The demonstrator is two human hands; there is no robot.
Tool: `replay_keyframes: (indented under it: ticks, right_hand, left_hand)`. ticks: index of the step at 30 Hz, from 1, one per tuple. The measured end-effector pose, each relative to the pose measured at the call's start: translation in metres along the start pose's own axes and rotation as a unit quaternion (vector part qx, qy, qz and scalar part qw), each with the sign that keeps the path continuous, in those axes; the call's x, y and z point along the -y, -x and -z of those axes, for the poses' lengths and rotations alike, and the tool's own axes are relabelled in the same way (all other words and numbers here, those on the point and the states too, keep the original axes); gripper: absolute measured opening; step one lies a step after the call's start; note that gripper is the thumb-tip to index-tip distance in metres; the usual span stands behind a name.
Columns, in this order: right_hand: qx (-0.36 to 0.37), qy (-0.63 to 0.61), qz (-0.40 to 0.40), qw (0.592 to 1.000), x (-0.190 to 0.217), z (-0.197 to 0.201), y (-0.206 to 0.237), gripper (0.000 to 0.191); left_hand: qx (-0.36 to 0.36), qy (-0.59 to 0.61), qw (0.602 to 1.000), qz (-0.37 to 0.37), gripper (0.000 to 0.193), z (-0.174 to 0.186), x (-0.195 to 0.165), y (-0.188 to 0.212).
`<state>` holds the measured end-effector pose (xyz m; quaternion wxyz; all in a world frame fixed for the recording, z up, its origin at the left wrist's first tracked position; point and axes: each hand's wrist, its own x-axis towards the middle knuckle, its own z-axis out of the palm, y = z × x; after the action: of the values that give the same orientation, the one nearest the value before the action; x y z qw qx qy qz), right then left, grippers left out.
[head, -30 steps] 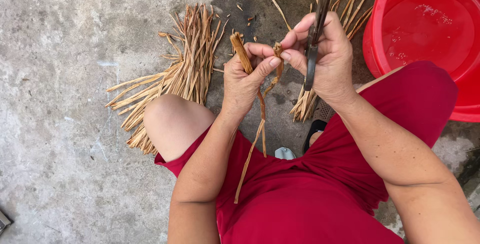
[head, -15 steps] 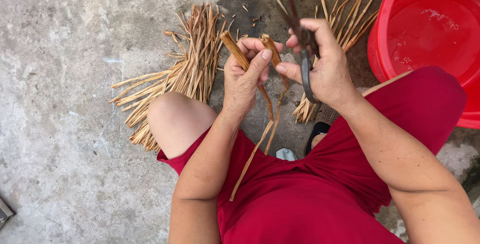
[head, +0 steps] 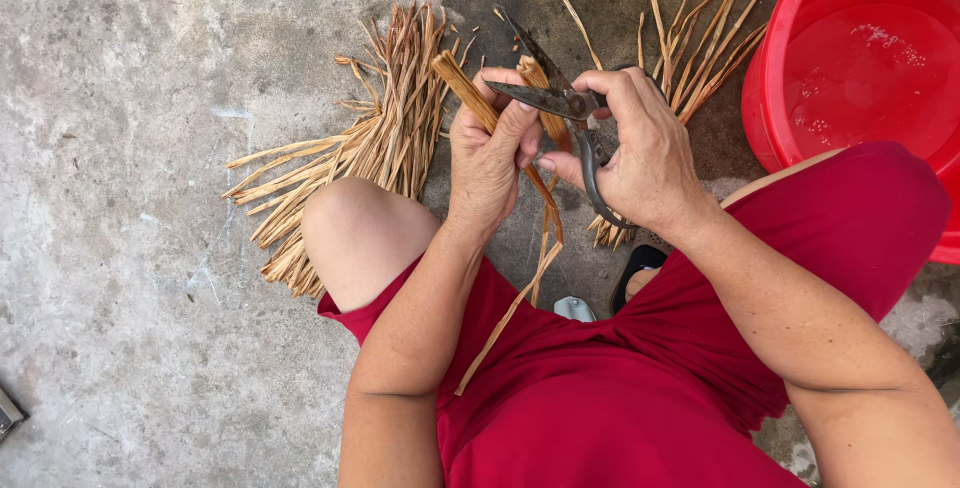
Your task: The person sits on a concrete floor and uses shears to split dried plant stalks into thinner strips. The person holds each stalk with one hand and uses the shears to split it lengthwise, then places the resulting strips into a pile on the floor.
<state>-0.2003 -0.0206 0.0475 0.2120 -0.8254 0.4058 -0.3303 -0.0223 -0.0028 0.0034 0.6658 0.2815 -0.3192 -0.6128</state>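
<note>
Dark, dull metal scissors (head: 560,108) with worn matt blades, dry fibrous straw-coloured strips (head: 500,108), rough and stringy, beside the scissors, glossy smooth red plastic basin (head: 790,38) right of them, rough grey mottled concrete floor (head: 120,248), soft matt red cloth shorts (head: 600,398)

A red tub (head: 775,78) of water stood on the concrete floor (head: 110,248) beside loose heaps of dried straw strips (head: 345,153).
</note>
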Motion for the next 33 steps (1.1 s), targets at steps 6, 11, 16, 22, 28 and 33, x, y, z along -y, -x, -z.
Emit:
replay_keyframes:
  ticks: [6,11,16,22,28,33]
  right_hand:
    - [-0.006,0.055,-0.005,0.998,0.003,0.001,0.001,0.068]
    - [-0.018,0.056,-0.01,0.998,0.003,-0.001,0.001,0.069]
    - [-0.023,0.047,-0.023,0.998,0.006,-0.003,-0.001,0.064]
    - [-0.02,0.019,-0.021,0.999,0.008,-0.003,-0.003,0.058]
    - [0.009,-0.046,-0.054,0.997,0.002,-0.007,-0.003,0.049]
    - [0.028,-0.256,-0.151,0.954,-0.013,-0.015,-0.007,0.041]
  left_hand:
    - [-0.012,0.0,1.0,-0.002,0.016,0.002,-0.001,0.001]
    - [-0.023,-0.004,1.0,-0.004,0.013,0.003,0.0,-0.001]
    - [-0.022,-0.006,1.0,-0.003,0.015,0.005,-0.001,-0.004]
    - [-0.037,-0.033,0.999,-0.007,0.016,0.004,-0.005,-0.004]
    - [-0.037,-0.046,0.998,-0.003,0.015,0.004,-0.007,-0.002]
    - [-0.029,-0.068,0.997,-0.001,0.014,0.005,-0.006,-0.001]
